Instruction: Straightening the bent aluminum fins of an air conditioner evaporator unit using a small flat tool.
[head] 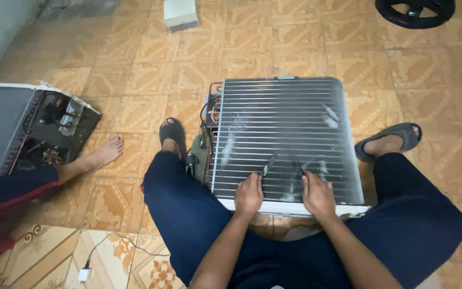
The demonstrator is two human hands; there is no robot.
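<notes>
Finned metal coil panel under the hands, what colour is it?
Silvery grey, with whitish scuffs; head view.

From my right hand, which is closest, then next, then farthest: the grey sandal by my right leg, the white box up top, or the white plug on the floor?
From the right hand:
1. Grey sandal, just right, beside the finned coil.
2. White plug, bottom left floor.
3. White box, top, far across the tiles.

Warm, even light falls on my tiled floor; shadows are soft, corners bend and blur slightly.
</notes>
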